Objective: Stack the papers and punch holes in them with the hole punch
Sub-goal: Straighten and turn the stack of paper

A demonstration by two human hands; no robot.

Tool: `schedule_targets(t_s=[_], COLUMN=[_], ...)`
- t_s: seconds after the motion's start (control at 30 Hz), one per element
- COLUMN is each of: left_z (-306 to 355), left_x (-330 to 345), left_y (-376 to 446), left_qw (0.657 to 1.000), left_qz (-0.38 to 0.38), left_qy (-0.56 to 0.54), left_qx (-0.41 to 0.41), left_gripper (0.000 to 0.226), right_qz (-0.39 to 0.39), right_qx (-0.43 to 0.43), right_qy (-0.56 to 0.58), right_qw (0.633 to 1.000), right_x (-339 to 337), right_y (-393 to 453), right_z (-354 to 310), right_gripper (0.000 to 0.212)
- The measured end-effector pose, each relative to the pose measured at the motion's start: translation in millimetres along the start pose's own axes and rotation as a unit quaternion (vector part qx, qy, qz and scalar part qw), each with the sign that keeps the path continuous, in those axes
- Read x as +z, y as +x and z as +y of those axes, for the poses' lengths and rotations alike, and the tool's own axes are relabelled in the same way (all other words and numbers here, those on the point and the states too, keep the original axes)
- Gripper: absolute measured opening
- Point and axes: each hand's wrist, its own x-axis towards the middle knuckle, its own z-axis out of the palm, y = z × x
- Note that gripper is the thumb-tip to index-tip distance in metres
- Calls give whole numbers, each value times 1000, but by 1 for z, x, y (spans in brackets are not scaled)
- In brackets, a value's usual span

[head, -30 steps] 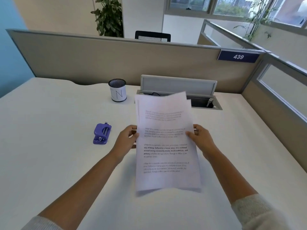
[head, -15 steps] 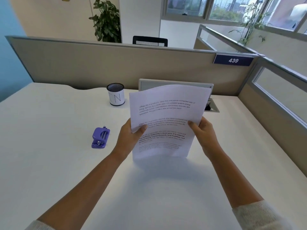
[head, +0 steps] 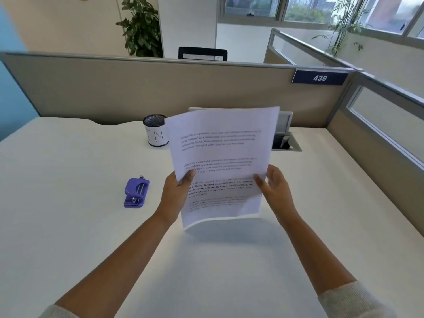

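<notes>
Bright, even daylight is admitted through the windows at the far right. A soft shadow is cast on the bench beneath the papers (their print is blurred). Straight partition edges are bowed by wide-angle distortion toward the frame's borders.

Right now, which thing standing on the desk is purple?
The hole punch, left of the left hand; the mesh cup farther back is black and white.
</notes>
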Motion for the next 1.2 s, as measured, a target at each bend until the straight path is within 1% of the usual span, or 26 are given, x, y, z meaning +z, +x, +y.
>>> schedule_targets(t_s=[0.03, 0.07, 0.1, 0.13, 0.17, 0.23, 0.27, 0.3, 0.33, 0.4, 0.43, 0.47, 0.5, 0.6, 0.63, 0.7, 0.73, 0.8, 0.87, 0.93, 0.97, 1.03, 1.1, 1.2], left_z=[-1, -2, -3, -5, -6, -11, -13, -15, -16, -16, -16, -16, -15, -11, -10, -6, -4, 1, 3, 3, 1, -4, -6, -10], left_x=[1, 1, 2, 3, 4, 7, 8, 9, 9, 9, 9, 9, 9, 0, -6, -22, -32, -53, -69, -75, -74, -67, -59, -55], left_y=[1, 1, 2, 1, 0, -1, -1, -1, -1, -2, -2, -2, -2, 3, 7, 18, 23, 32, 37, 38, 37, 36, 32, 30], left_qw=[1000, 999, 998, 997, 995, 986, 979, 973, 967, 957, 954, 953, 951, 951, 950, 944, 940, 939, 947, 962, 972, 988, 995, 997], left_qz=[11, 23, 29, 34, 39, 56, 64, 69, 77, 82, 76, 66, 56, 48, 53, 58, 52, 17, -15, -37, -40, -33, -21, 6], left_qy=[-11, -25, -38, -52, -71, -122, -149, -174, -191, -221, -235, -247, -261, -282, -286, -301, -308, -304, -266, -178, -117, -22, -9, -30], left_qx=[-10, -19, -28, -36, -54, -104, -122, -136, -152, -170, -170, -164, -153, -115, -109, -121, -137, -161, -181, -205, -199, -147, -101, -76], left_gripper=[22, 18, 14, 11, 23, 26, 30, 33, 36, 39, 38, 37, 36, 36, 35, 30, 32, 44, 49, 40, 31, 15, 9, 14], right_qz=[32, 56, 68, 66, 60, 55, 59, 60, 46, -7, -29, -41, -40, -40, -50, -79, -95, -121, -125, -118, -120, -127, -120, -85], right_qx=[10, 36, 68, 104, 133, 176, 195, 216, 243, 303, 321, 324, 316, 267, 261, 265, 269, 259, 234, 213, 202, 176, 146, 111], right_qy=[-49, -71, -64, -45, -10, 99, 159, 227, 305, 438, 468, 477, 471, 407, 389, 366, 351, 308, 257, 217, 201, 177, 167, 183], right_qw=[998, 995, 993, 991, 989, 978, 966, 948, 920, 846, 823, 816, 823, 873, 882, 889, 892, 908, 929, 945, 951, 960, 968, 973], right_x=[2, 6, 11, 18, 25, 40, 45, 50, 54, 60, 61, 61, 61, 47, 39, 20, 10, -10, -26, -38, -42, -46, -47, -49], right_y=[0, -2, -5, -8, -12, -21, -25, -27, -29, -33, -34, -34, -32, -21, -18, -12, -10, -4, 2, 8, 11, 14, 15, 17], right_z=[5, 11, 17, 22, 28, 33, 34, 36, 37, 35, 33, 32, 31, 28, 28, 27, 27, 26, 24, 21, 20, 16, 12, 10], right_gripper=[45, 59, 66, 68, 66, 53, 45, 39, 38, 40, 38, 36, 35, 37, 36, 33, 34, 34, 37, 42, 42, 42, 40, 34])
